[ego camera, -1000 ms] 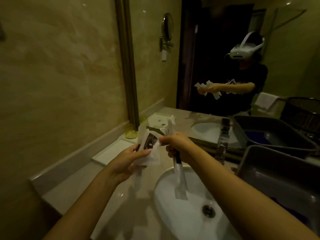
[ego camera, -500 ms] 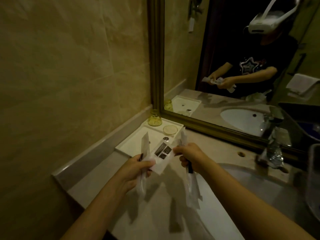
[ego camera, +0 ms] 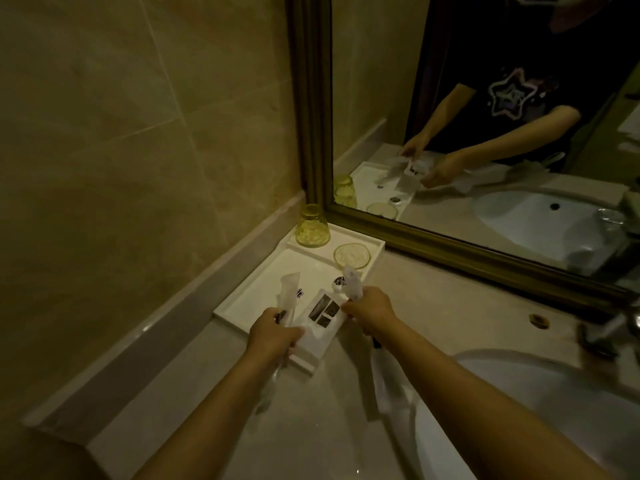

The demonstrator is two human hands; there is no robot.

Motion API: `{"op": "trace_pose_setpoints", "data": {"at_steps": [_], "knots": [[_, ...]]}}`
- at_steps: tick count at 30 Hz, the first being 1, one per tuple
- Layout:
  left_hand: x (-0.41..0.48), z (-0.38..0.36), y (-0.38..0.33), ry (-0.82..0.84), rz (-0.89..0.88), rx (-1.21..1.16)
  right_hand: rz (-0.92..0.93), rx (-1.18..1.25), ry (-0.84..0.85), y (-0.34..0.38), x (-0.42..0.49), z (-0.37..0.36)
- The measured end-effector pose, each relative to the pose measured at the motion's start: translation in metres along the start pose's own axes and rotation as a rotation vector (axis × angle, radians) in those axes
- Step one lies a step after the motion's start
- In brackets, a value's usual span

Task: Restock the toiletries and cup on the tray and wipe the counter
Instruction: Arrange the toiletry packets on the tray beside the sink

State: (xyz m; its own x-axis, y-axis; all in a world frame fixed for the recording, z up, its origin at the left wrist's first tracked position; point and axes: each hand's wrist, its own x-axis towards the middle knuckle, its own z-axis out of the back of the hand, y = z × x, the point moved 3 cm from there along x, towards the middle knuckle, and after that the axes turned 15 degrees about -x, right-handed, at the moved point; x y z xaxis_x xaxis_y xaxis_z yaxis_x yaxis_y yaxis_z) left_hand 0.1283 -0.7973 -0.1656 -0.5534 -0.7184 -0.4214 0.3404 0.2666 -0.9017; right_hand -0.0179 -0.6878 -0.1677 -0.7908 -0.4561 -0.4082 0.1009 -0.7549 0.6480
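A white tray (ego camera: pixel 257 289) lies on the counter in the corner by the wall and mirror. An upturned yellow glass cup (ego camera: pixel 312 226) and a round glass coaster (ego camera: pixel 352 255) stand on its far end. My left hand (ego camera: pixel 273 336) grips a clear-wrapped toiletry packet (ego camera: pixel 289 285) and a flat white packet with dark pictures (ego camera: pixel 323 315), low over the tray's near end. My right hand (ego camera: pixel 370 308) holds another long clear-wrapped packet (ego camera: pixel 352 281) that hangs down past the wrist. A small dark-printed item (ego camera: pixel 339 281) rests on the tray.
A gold-framed mirror (ego camera: pixel 311 109) rises behind the tray. The white sink basin (ego camera: pixel 540 420) sits at the right, with a blurred tap (ego camera: pixel 609 332) and a small hole in the counter (ego camera: pixel 539 319). Beige marble counter (ego camera: pixel 194 407) runs along the tiled wall.
Both hands have carried the packets forward and down toward the tray. The view has tilted down onto the corner, so the tray now fills the middle.
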Motion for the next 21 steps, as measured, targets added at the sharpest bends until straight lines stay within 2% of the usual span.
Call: {"op": "trace_pose_setpoints", "data": {"at_steps": [5,9,14,21], "knots": [[0.02,-0.003,0.003,0.014,0.015,0.278,0.003,-0.146,-0.02,-0.003,0.023,-0.018],[0.029,-0.003,0.003,0.068,0.021,0.364,0.054,-0.291,-0.071,0.0,0.032,-0.024],[0.035,0.01,-0.001,0.074,0.127,0.196,0.094,-0.357,-0.109,-0.003,0.034,-0.027],[0.047,0.027,-0.015,0.241,0.206,-0.113,0.074,-0.214,-0.112,-0.007,0.035,-0.018]]}}
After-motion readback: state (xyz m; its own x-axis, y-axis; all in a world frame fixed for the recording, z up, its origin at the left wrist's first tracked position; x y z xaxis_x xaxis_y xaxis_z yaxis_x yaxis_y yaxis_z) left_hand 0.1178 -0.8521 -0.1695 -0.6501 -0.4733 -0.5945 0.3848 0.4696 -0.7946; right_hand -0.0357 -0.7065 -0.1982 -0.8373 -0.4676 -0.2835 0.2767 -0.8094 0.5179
